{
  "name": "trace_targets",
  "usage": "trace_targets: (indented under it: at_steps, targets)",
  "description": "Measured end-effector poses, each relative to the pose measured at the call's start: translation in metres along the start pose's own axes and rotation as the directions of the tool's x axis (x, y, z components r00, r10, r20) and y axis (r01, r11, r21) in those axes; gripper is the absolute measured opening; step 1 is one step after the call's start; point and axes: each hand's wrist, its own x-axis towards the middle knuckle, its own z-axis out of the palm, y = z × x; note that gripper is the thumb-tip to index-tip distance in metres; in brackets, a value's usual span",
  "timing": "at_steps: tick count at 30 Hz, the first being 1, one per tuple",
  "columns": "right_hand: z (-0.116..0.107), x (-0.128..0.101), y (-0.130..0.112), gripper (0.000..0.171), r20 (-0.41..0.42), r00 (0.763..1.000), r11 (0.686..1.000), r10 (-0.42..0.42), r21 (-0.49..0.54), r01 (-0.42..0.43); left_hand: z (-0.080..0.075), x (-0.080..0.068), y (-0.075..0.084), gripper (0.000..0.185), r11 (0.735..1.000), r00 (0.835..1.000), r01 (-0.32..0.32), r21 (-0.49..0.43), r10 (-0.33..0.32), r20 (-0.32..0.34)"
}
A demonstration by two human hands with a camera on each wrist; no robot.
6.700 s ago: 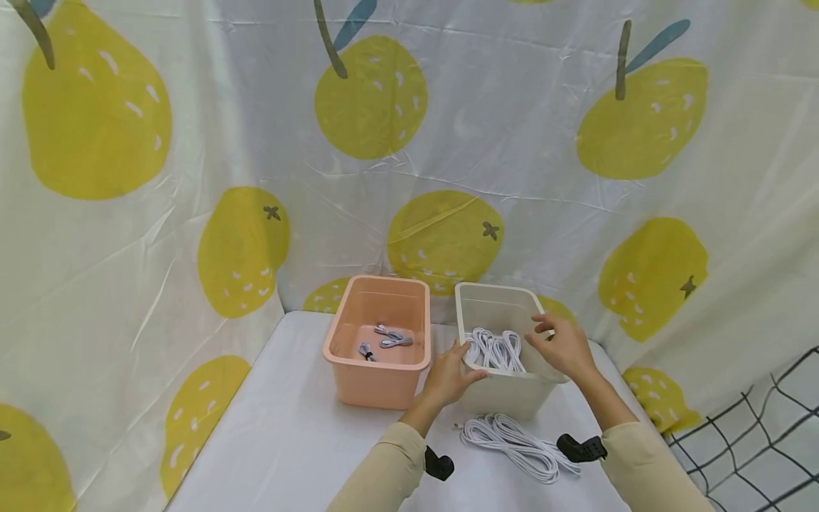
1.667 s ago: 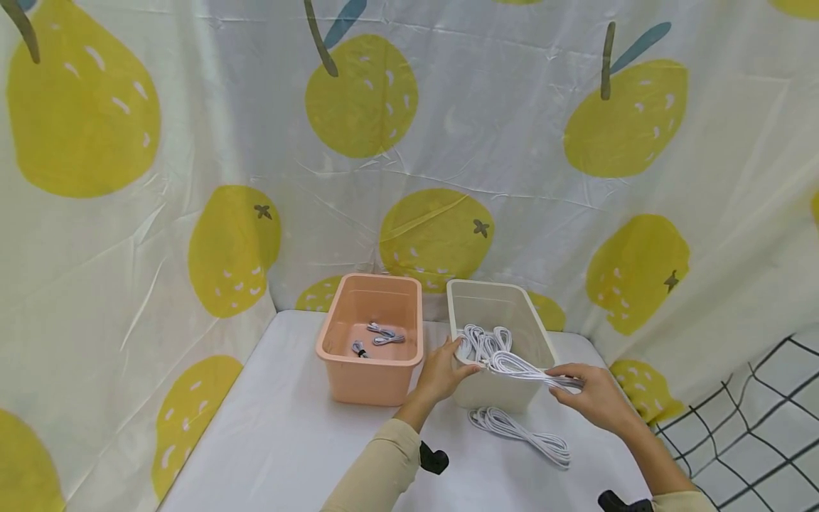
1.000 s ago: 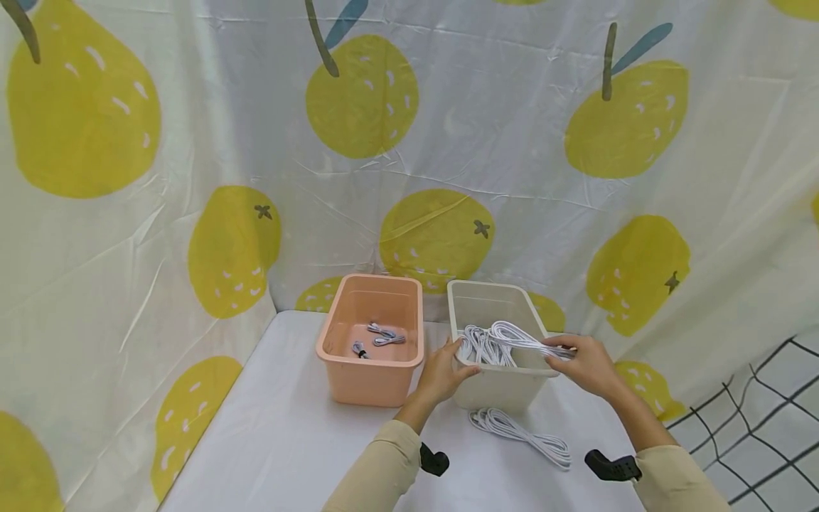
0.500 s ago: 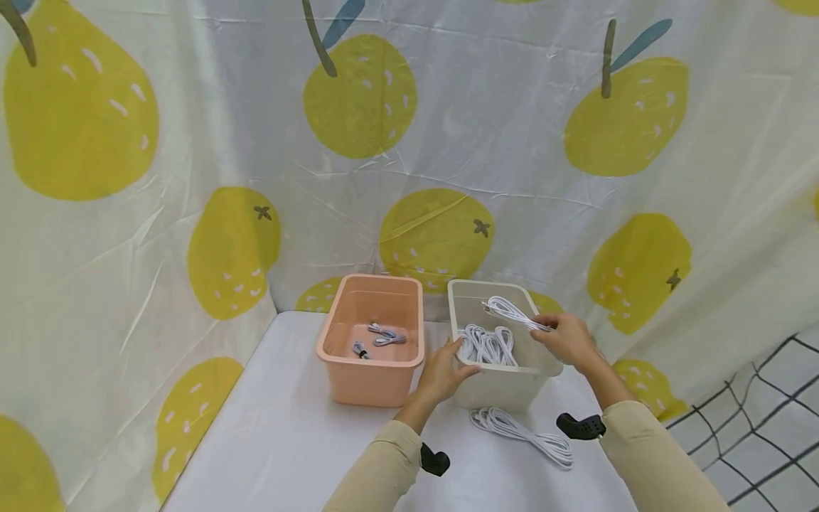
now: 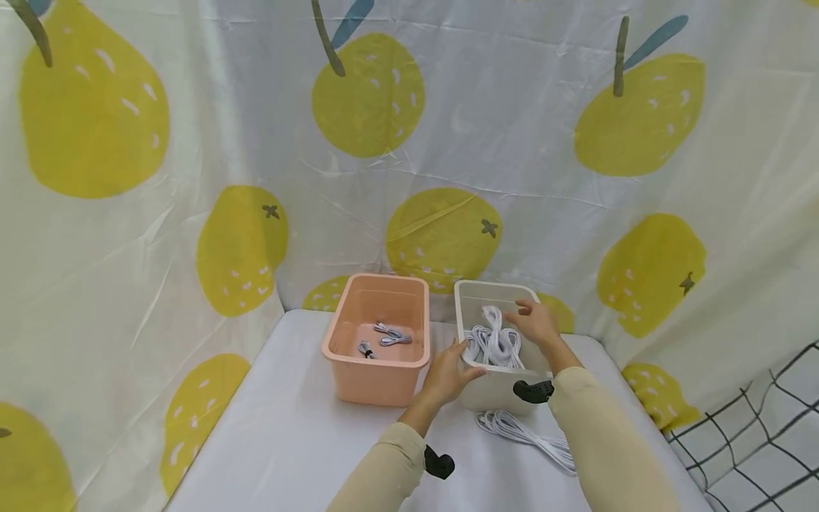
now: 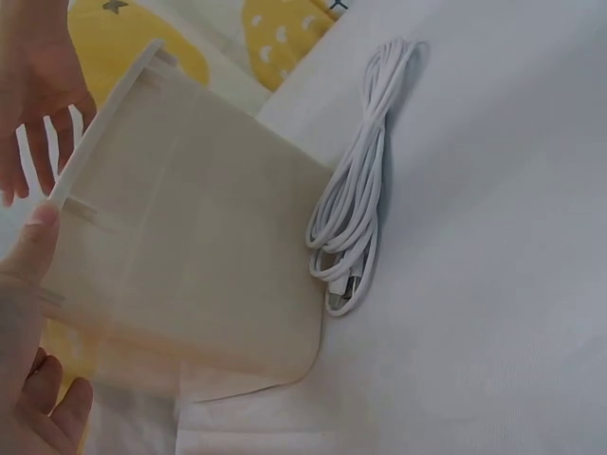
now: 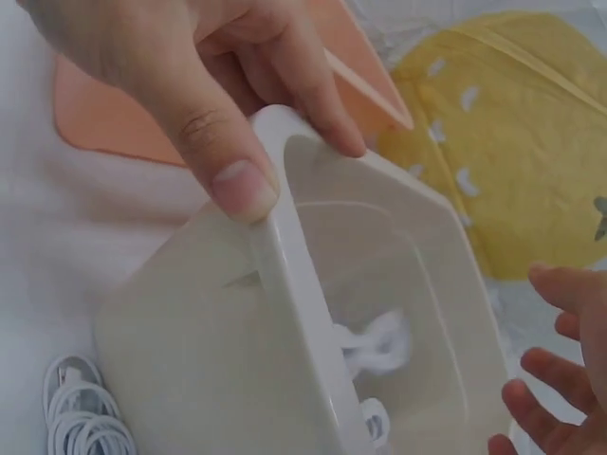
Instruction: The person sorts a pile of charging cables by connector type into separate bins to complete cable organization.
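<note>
My left hand (image 5: 444, 375) holds the front left corner of a cream plastic bin (image 5: 495, 392); in the right wrist view its thumb (image 7: 245, 190) lies over the rim outside and a finger reaches inside. Over the bin's right side, my right hand (image 5: 539, 326) has its fingers spread and holds nothing. Just left of it a white cable bundle (image 5: 493, 317), blurred in the right wrist view, stands over other coiled white cables (image 5: 502, 348) in the bin. One more coiled white cable (image 6: 351, 190) lies on the table against the bin's base.
A peach plastic bin (image 5: 377, 384) stands to the left with several small grey cables (image 5: 394, 340) inside. Fruit-print sheeting (image 5: 448, 242) hangs close behind both bins. Black wire mesh (image 5: 755, 427) is at the far right, beyond the white table (image 5: 288, 434).
My right hand brought the white cable bundle from in front of the bin up over it, then let it go inside. My left hand has stayed on the rim.
</note>
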Motion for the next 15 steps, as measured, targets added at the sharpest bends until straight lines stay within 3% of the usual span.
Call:
trace_targets:
  at_steps: [3,10,15]
  targets:
    - [0.0,-0.003,0.004,0.064,0.074,0.997,1.0,0.005,-0.007,-0.005,0.001,0.0,0.003,0.079,1.0,1.0,-0.005,0.003,0.005,-0.008]
    - [-0.007,-0.009,0.007,0.059,0.081,0.996,0.999,-0.037,0.01,0.036,0.001,0.0,0.003,0.078,0.999,0.999,0.034,-0.01,-0.034,-0.001]
    - [-0.016,-0.011,0.007,0.06,0.087,0.994,0.997,-0.073,0.01,0.072,0.001,-0.001,0.003,0.077,1.0,1.0,0.022,-0.02,-0.022,0.004]
